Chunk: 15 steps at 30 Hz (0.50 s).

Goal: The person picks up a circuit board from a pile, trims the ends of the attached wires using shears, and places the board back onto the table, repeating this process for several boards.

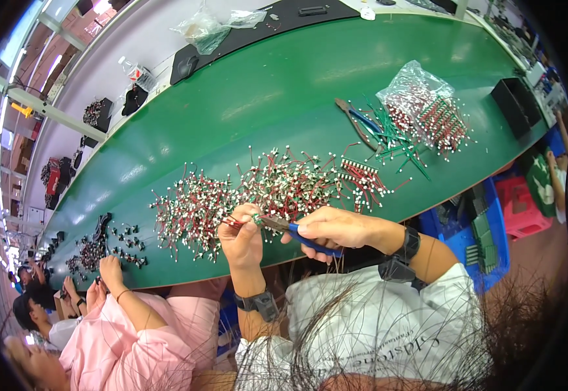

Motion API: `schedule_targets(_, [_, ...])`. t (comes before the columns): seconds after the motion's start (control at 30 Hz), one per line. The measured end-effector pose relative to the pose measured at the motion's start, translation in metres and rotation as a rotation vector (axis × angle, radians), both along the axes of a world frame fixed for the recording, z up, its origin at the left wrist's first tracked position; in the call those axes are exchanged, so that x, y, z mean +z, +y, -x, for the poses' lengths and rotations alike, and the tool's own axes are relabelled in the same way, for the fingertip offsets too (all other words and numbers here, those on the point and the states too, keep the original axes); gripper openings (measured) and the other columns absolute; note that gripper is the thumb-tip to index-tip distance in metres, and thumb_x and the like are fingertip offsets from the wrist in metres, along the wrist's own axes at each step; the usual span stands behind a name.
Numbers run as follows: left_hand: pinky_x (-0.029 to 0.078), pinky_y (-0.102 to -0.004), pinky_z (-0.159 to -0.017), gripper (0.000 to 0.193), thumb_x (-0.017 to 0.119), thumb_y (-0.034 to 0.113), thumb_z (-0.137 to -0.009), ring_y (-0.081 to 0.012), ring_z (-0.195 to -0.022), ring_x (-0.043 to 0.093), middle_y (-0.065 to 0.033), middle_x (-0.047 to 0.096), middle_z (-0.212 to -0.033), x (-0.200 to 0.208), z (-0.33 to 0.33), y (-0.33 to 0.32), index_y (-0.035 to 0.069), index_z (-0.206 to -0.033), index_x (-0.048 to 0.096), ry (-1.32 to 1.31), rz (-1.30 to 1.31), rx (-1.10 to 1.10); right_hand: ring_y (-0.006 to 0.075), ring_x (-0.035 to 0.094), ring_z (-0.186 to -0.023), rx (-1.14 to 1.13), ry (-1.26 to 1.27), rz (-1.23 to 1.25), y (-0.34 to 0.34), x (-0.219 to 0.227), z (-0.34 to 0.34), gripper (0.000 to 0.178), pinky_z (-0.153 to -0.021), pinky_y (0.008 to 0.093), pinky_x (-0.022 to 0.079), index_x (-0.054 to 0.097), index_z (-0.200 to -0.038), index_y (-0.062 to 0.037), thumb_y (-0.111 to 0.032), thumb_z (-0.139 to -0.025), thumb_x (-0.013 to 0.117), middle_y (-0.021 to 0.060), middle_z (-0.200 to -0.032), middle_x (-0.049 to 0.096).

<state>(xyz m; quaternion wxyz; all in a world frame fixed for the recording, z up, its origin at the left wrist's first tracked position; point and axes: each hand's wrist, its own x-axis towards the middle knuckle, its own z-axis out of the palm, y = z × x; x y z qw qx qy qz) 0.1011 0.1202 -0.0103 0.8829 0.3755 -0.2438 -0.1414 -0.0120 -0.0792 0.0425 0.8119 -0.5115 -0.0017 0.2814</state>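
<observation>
My left hand [243, 242] is closed, pinching a small wired part [233, 222] with red leads between thumb and fingertips. My right hand [343, 227] wraps round the blue handles of a pair of pliers [276, 224]. The jaws reach the part at my left fingertips; the exact contact is too small to make out. Just beyond both hands lies a broad heap of small red-wired parts [196, 212] with white ends. Several similar parts lie in neat rows [360, 171] at the heap's right end.
Farther right on the green table [245, 104] lie another pair of pliers [356, 124], thin green strips [395, 133] and a clear bag [421, 78] among red-wired parts. A black box [516, 107] stands at the right. A co-worker in pink [127, 339] sits close on my left.
</observation>
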Motion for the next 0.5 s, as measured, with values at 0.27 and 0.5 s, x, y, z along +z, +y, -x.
schedule_targets(0.27, [0.046,-0.0309,-0.069,0.018,0.068,0.004,-0.086,-0.0169,-0.082,0.055,-0.0086,0.063,-0.103,0.007,-0.003,0.001,0.007,-0.104,0.064,0.059,0.049,-0.03,0.0258,0.064,-0.065,-0.171,-0.337,0.39,-0.005,0.017,-0.004,0.044,-0.058,0.0349,0.053,0.058,-0.121,0.0006,-0.036,-0.098,0.05,0.0119,-0.077,0.063])
schedule_targets(0.5, [0.046,-0.0256,-0.065,0.022,0.067,0.0,-0.086,-0.0122,-0.073,0.056,-0.0095,0.064,-0.102,0.012,-0.013,0.007,-0.003,-0.107,0.062,-0.007,-0.234,0.255,0.0419,0.064,-0.078,-0.561,-0.652,1.257,0.004,0.018,-0.009,0.047,-0.077,0.0477,0.051,0.056,-0.119,0.0024,-0.036,-0.092,0.055,0.0242,-0.092,0.064])
